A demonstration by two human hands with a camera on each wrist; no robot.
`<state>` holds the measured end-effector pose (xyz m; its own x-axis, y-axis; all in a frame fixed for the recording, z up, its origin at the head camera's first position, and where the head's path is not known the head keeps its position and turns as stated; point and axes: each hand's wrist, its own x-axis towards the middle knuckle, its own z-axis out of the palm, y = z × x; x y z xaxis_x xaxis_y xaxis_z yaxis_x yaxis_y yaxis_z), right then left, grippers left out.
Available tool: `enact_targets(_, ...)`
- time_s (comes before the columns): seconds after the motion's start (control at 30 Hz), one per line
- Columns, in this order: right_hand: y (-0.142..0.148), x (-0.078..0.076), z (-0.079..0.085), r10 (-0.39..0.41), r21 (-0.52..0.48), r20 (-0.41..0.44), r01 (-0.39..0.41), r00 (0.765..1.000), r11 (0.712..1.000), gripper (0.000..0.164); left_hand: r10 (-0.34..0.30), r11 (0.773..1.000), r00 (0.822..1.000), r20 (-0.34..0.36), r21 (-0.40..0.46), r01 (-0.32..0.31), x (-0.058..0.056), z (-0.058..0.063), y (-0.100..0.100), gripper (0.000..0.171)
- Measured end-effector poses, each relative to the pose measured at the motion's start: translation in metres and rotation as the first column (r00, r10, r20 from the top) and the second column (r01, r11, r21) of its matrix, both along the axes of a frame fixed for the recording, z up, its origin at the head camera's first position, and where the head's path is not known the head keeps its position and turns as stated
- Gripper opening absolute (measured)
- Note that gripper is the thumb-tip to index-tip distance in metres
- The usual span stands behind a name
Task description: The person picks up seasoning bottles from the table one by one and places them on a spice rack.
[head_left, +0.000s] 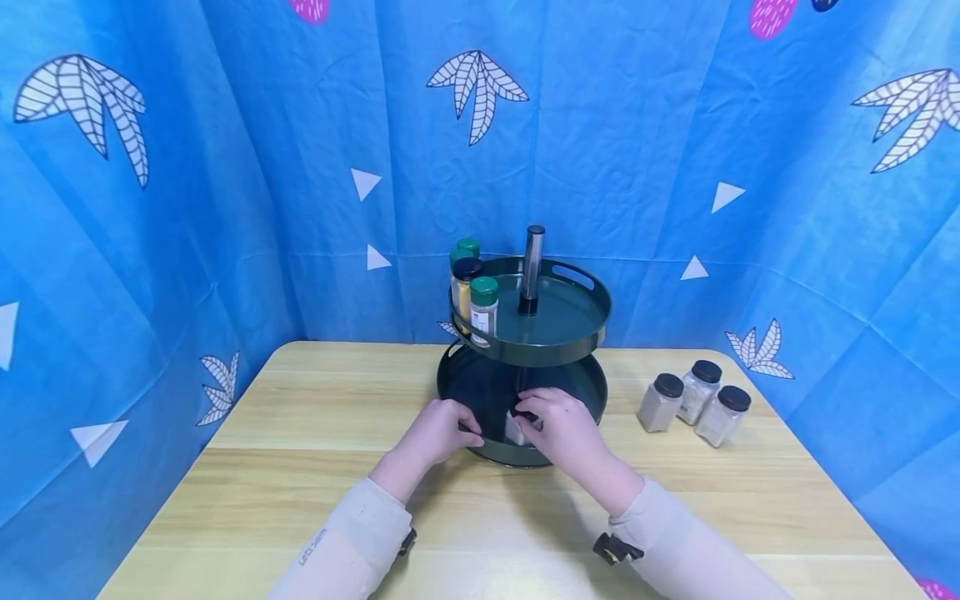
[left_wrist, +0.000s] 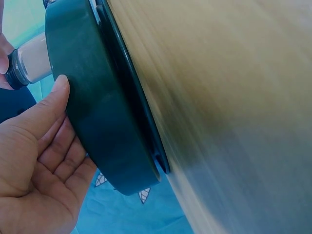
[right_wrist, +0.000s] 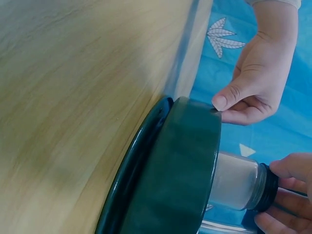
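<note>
A dark green two-tier round rack (head_left: 555,357) stands on the table. My left hand (head_left: 441,429) pinches the rim of its lower tray (left_wrist: 92,97) on the near left, thumb against the rim. With thumb and fingers, my right hand (head_left: 564,427) grips the black lid of a clear spice jar (right_wrist: 235,181) filled with pale powder. This jar stands upright inside the lower tray, close to the front rim; its base is hidden behind the tray wall in both wrist views.
Green-lidded jars (head_left: 483,310) and a black-lidded jar (head_left: 467,279) stand on the upper tray's left side, around which rises a rim. Three black-lidded jars (head_left: 660,404) stand on the table (head_left: 315,467) at right. A blue patterned curtain (head_left: 622,167) encloses the table's back and sides.
</note>
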<state>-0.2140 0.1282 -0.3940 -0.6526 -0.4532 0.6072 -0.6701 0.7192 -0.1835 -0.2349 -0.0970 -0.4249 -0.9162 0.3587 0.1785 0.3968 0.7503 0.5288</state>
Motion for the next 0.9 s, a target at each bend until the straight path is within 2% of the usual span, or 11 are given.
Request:
enact_targets(0.47, 0.009, 0.002, 0.005, 0.005, -0.029, -0.022, -0.005, 1.0, 1.0, 0.014, 0.002, 1.0, 1.0, -0.007, 0.002, -0.002, -0.001, 0.0, 0.001, 0.01)
enact_targets(0.9, 0.021, 0.004, 0.013, -0.041, -0.023, 0.028, 0.041, 0.999, 0.999, 0.011, 0.001, 1.0, 1.0, 0.009, 0.008, -0.001, -0.001, 0.002, 0.0, 0.01)
